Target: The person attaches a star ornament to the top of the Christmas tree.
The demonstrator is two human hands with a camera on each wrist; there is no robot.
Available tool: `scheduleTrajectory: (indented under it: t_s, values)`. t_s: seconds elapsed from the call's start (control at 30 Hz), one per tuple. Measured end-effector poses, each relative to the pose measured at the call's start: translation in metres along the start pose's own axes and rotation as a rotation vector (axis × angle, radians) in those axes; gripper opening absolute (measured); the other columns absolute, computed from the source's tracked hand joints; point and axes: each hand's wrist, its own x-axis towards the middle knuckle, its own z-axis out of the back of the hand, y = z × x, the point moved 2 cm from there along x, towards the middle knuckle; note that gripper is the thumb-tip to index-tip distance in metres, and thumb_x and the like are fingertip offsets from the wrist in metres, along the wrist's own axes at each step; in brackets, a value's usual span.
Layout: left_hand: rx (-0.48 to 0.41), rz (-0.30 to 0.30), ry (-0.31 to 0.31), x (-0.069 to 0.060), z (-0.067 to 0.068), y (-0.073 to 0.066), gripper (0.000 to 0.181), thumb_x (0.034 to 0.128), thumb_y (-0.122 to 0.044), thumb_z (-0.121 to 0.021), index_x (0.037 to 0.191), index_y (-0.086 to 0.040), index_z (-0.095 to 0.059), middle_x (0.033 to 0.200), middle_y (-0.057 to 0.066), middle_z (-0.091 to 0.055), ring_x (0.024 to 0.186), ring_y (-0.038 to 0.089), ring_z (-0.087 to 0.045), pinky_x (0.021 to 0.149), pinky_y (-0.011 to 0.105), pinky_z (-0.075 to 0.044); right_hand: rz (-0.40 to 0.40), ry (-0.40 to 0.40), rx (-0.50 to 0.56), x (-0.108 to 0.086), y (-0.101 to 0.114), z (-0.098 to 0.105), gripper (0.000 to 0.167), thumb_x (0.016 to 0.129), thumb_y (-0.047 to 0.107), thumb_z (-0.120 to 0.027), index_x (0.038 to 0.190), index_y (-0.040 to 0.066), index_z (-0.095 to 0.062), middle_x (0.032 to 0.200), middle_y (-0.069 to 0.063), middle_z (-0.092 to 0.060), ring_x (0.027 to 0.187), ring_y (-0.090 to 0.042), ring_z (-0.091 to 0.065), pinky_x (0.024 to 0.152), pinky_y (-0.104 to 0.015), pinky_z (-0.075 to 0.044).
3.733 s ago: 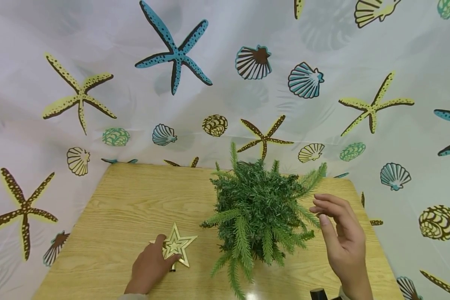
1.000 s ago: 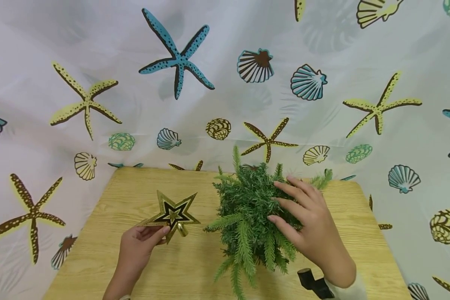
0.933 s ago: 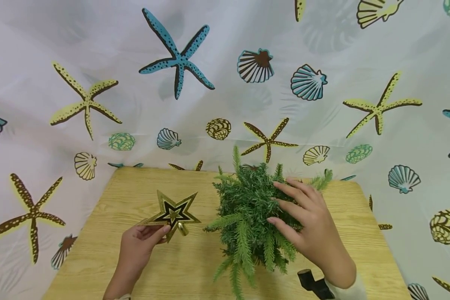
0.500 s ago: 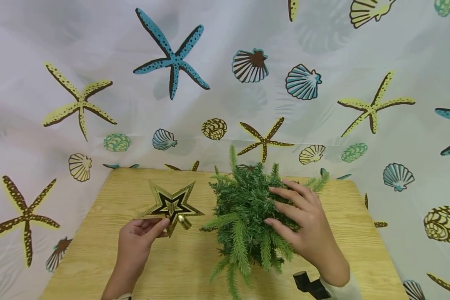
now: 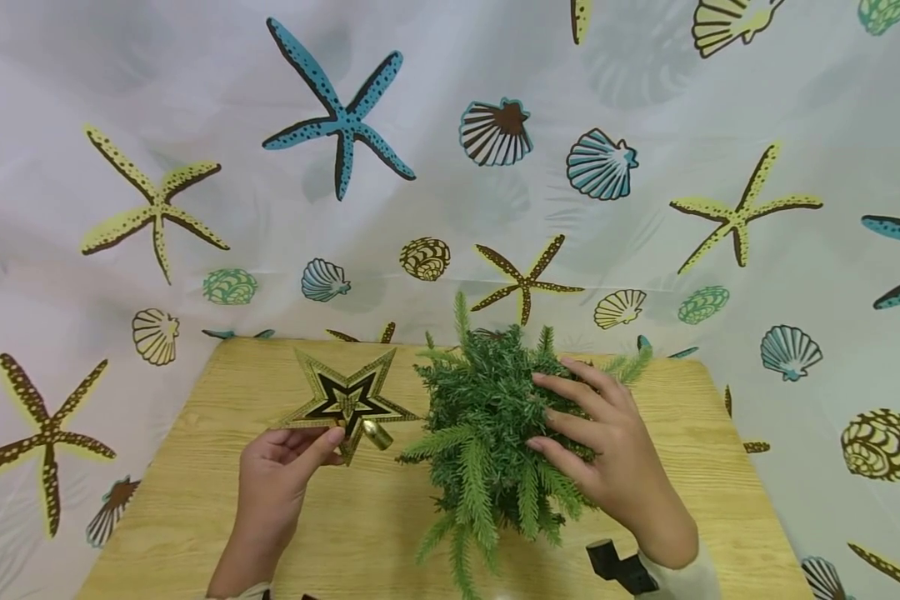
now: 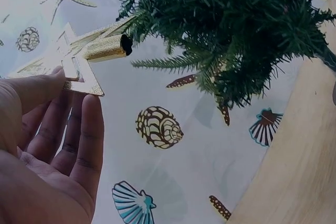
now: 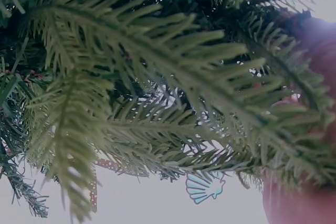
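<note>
A gold star tree topper (image 5: 348, 400) with a short hollow tube at its base is pinched between the thumb and fingers of my left hand (image 5: 276, 483). It is held above the table, left of a small artificial Christmas tree (image 5: 487, 417). In the left wrist view the tube (image 6: 107, 49) points toward the greenery. My right hand (image 5: 607, 442) rests on the tree's right side, its fingers spread over the branches. Light green sprigs (image 7: 157, 61) fill the right wrist view and partly cover that hand. The tree's base is hidden under its branches.
The wooden table (image 5: 217, 467) carries the tree right of its middle. A white curtain (image 5: 435, 200) printed with starfish and shells hangs behind and around it. A black fitting (image 5: 618, 567) sits by my right wrist.
My left hand has lifted the star off the table, tilted it up and moved it slightly closer to the tree. My right hand has come in from the right onto the branches.
</note>
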Motion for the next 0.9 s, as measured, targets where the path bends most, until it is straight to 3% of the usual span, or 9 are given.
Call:
scheduleTrajectory:
  t_s: [0.3, 0.57, 0.9]
  values:
    - [-0.017, -0.050, 0.004, -0.003, -0.016, -0.017, 0.008, 0.0913, 0.013, -0.072, 0.097, 0.017, -0.070, 0.087, 0.011, -0.077, 0.064, 0.019, -0.071, 0.070, 0.032, -0.061, -0.005, 0.009, -0.019, -0.001, 0.001, 0.001, 0.048, 0.104, 0.052, -0.058, 0.090, 0.010, -0.079, 0.137, -0.007, -0.067, 0.140, -0.036, -0.047, 0.111, -0.062, -0.034]
    - [0.009, -0.093, 0.051, -0.002, -0.030, -0.037, 0.009, 0.0919, 0.010, -0.072, 0.098, 0.016, -0.071, 0.087, 0.012, -0.077, 0.064, 0.021, -0.071, 0.075, 0.031, -0.061, -0.038, 0.018, -0.019, -0.002, 0.001, 0.000, 0.048, 0.103, 0.054, -0.057, 0.093, 0.011, -0.076, 0.137, -0.005, -0.067, 0.138, -0.039, -0.048, 0.112, -0.062, -0.033]
    - [0.070, -0.116, 0.088, -0.002, -0.050, -0.054, 0.007, 0.0917, 0.009, -0.073, 0.096, 0.014, -0.073, 0.082, 0.008, -0.077, 0.064, 0.021, -0.071, 0.078, 0.031, -0.060, 0.001, -0.013, -0.038, -0.002, 0.003, -0.002, 0.047, 0.104, 0.050, -0.059, 0.093, 0.009, -0.079, 0.137, -0.007, -0.067, 0.137, -0.040, -0.048, 0.113, -0.060, -0.033]
